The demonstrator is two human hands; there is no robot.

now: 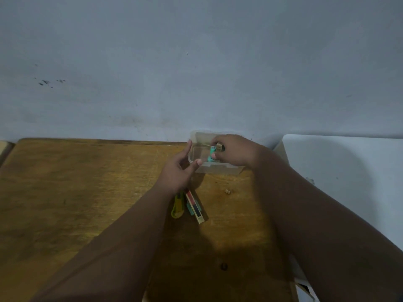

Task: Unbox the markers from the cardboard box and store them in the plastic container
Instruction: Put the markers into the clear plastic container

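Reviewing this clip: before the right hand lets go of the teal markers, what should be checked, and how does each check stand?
1. Right hand over plastic container: ok.
2. Teal markers gripped: ok.
3. Left hand open at the container's near-left corner, steadying it: cannot tell if touching.
4. Container fully on the wooden table: ok.
5. Cardboard box emptied: cannot tell.
6. Yellow cutter clear of the container: ok.

Bare forearms, no visible sleeves
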